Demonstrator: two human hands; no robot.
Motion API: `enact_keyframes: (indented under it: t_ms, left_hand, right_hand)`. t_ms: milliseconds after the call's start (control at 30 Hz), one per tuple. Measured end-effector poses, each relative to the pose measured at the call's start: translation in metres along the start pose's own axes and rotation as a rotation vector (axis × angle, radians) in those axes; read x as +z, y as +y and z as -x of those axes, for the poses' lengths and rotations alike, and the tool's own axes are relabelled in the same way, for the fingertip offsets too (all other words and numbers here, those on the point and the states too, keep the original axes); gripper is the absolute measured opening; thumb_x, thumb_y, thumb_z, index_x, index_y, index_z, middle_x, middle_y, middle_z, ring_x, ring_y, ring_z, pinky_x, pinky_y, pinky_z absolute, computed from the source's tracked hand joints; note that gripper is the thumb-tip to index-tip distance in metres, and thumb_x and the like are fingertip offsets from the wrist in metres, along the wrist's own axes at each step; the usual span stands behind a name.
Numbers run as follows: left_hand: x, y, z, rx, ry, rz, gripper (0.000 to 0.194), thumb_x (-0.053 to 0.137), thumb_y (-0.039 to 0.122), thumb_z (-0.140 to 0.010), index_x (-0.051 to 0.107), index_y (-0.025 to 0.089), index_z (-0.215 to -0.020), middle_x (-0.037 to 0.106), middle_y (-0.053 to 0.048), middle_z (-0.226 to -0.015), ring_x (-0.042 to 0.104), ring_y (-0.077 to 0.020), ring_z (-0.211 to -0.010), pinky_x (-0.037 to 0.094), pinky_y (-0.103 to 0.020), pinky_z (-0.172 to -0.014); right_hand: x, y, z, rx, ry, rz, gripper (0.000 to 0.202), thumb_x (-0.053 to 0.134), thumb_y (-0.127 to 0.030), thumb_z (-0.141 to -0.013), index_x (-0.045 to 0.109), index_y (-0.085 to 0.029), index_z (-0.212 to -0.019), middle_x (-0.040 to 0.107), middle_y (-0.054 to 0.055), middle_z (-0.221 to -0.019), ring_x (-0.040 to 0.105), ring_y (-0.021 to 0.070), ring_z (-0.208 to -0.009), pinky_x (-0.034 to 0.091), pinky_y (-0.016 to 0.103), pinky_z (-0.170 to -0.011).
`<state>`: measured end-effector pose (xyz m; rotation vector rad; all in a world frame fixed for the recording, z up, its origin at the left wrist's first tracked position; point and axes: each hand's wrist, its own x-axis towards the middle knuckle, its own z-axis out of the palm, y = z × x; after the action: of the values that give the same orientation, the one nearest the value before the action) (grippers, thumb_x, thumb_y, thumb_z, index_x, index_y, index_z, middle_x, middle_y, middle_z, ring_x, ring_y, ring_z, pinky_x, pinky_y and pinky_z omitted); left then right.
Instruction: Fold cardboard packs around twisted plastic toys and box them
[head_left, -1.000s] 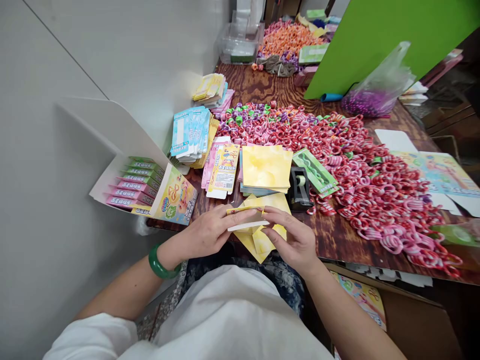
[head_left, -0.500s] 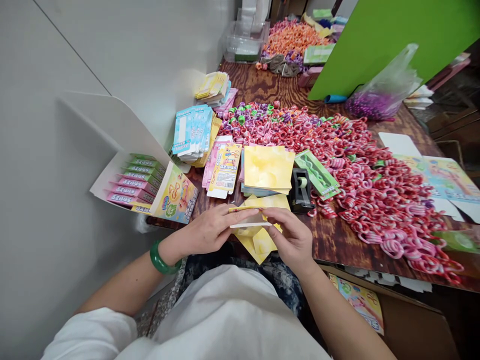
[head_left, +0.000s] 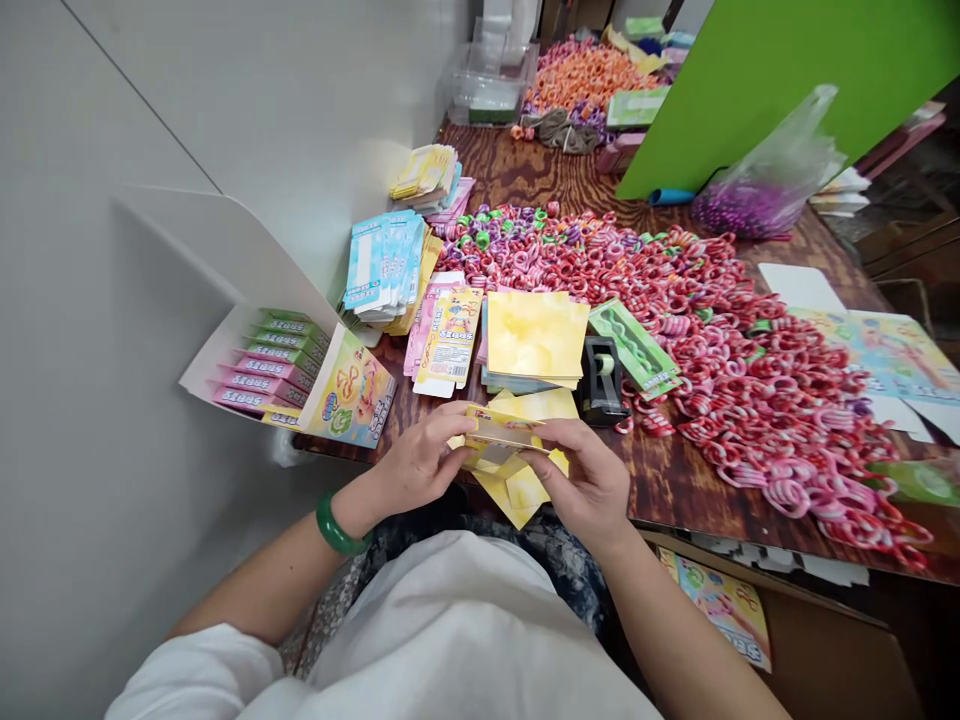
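Note:
Between my two hands is a small yellow cardboard box (head_left: 504,432), its long open side facing me. My left hand (head_left: 424,455) pinches its left end between thumb and fingers. At the right end, my right hand (head_left: 589,478) grips it the same way. Below the box lie loose yellow cards (head_left: 517,495) at the table edge. Just beyond it stands a stack of yellow cards (head_left: 536,335). A black tape dispenser (head_left: 602,385) is right of that stack, and a green box with a cut-out window (head_left: 636,348) leans beside it.
A big heap of red and pink striped rings (head_left: 675,320) spreads across the table's right half. On the left, a display box (head_left: 356,395) holds several green and pink boxes. Flat blue cartons (head_left: 382,260) are stacked by the wall. A green panel (head_left: 787,90) rises at the back right.
The yellow box has tipped so its open side shows more, and the white flap at its near edge is no longer visible. My left hand has shifted slightly right.

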<state>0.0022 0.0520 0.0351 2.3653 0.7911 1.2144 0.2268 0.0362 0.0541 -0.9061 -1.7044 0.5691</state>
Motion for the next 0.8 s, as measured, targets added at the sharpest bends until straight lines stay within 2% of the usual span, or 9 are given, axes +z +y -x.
enact_keyframes:
  t_ms: [200, 333, 400, 467, 533, 600, 700, 767, 800]
  left_hand:
    - [-0.007, 0.005, -0.005, -0.157, -0.027, -0.019, 0.032, 0.057, 0.006, -0.087, 0.054, 0.023, -0.114, 0.067, -0.007, -0.109, 0.065, -0.0197, -0.110, 0.056, -0.036, -0.093]
    - [-0.007, 0.008, -0.010, -0.180, -0.034, 0.014, 0.031, 0.055, 0.006, -0.087, 0.057, 0.023, -0.113, 0.068, -0.007, -0.112, 0.065, -0.0195, -0.110, 0.055, -0.036, -0.095]
    - [0.005, 0.010, -0.006, -0.236, 0.006, 0.077, 0.041, 0.054, 0.009, -0.090, 0.048, 0.024, -0.128, 0.063, -0.010, -0.124, 0.062, -0.0200, -0.116, 0.053, -0.037, -0.098]
    - [0.024, 0.015, 0.000, -0.331, 0.089, 0.125, 0.064, 0.060, 0.020, -0.089, 0.027, 0.024, -0.144, 0.052, -0.017, -0.139, 0.056, -0.0240, -0.126, 0.052, -0.042, -0.101]
    - [0.046, 0.022, 0.004, -0.468, 0.163, 0.079, 0.101, 0.078, 0.033, -0.077, 0.009, 0.022, -0.150, 0.044, -0.023, -0.144, 0.052, -0.0311, -0.130, 0.050, -0.049, -0.102]
    - [0.066, 0.029, 0.005, -0.590, 0.252, -0.026, 0.121, 0.086, 0.038, -0.065, 0.002, 0.019, -0.151, 0.044, -0.026, -0.142, 0.053, -0.0355, -0.128, 0.051, -0.052, -0.099]
    - [0.082, 0.034, 0.000, -0.613, 0.353, -0.141, 0.121, 0.085, 0.034, -0.064, 0.002, 0.017, -0.151, 0.045, -0.026, -0.140, 0.053, -0.0364, -0.127, 0.051, -0.051, -0.098]
    - [0.085, 0.035, -0.003, -0.568, 0.369, -0.183, 0.118, 0.083, 0.033, -0.066, 0.003, 0.017, -0.151, 0.043, -0.025, -0.141, 0.050, -0.0359, -0.130, 0.050, -0.049, -0.100]
    - [0.085, 0.034, -0.004, -0.548, 0.368, -0.202, 0.116, 0.082, 0.034, -0.068, 0.003, 0.017, -0.151, 0.042, -0.025, -0.142, 0.050, -0.0357, -0.130, 0.049, -0.049, -0.101]
  right_hand:
    - [0.000, 0.000, -0.002, -0.035, -0.012, 0.083, 0.010, 0.066, -0.013, -0.084, 0.068, -0.021, -0.089, 0.071, 0.008, -0.090, 0.069, 0.0195, -0.083, 0.058, 0.033, -0.072]
    - [-0.003, -0.004, -0.011, -0.047, -0.026, 0.095, 0.010, 0.063, -0.013, -0.085, 0.070, -0.020, -0.087, 0.071, 0.009, -0.091, 0.069, 0.0199, -0.084, 0.057, 0.032, -0.072]
    - [-0.001, -0.008, -0.015, 0.000, 0.009, 0.076, 0.013, 0.061, -0.013, -0.087, 0.070, -0.019, -0.081, 0.070, 0.009, -0.090, 0.069, 0.0188, -0.082, 0.056, 0.031, -0.071]
    - [0.003, -0.013, -0.017, 0.084, 0.061, 0.035, 0.020, 0.058, -0.015, -0.090, 0.069, -0.019, -0.074, 0.070, 0.008, -0.087, 0.068, 0.0175, -0.079, 0.055, 0.029, -0.068]
    - [0.009, -0.019, -0.018, 0.180, 0.089, -0.023, 0.026, 0.056, -0.017, -0.091, 0.066, -0.019, -0.067, 0.069, 0.006, -0.083, 0.067, 0.0167, -0.075, 0.054, 0.028, -0.064]
    - [0.013, -0.025, -0.018, 0.264, 0.081, -0.069, 0.030, 0.056, -0.019, -0.091, 0.062, -0.018, -0.062, 0.068, 0.005, -0.078, 0.065, 0.0164, -0.071, 0.053, 0.028, -0.062]
    - [0.015, -0.031, -0.019, 0.312, 0.119, 0.004, 0.029, 0.058, -0.020, -0.090, 0.058, -0.019, -0.061, 0.067, 0.006, -0.080, 0.065, 0.0173, -0.074, 0.053, 0.028, -0.062]
    - [0.013, -0.033, -0.019, 0.218, 0.204, 0.177, 0.008, 0.062, -0.020, -0.087, 0.063, -0.021, -0.079, 0.066, 0.008, -0.093, 0.064, 0.0202, -0.085, 0.054, 0.030, -0.063]
    - [0.012, -0.033, -0.018, 0.132, 0.221, 0.269, 0.007, 0.064, -0.019, -0.085, 0.065, -0.022, -0.091, 0.065, 0.009, -0.099, 0.063, 0.0215, -0.089, 0.055, 0.031, -0.064]
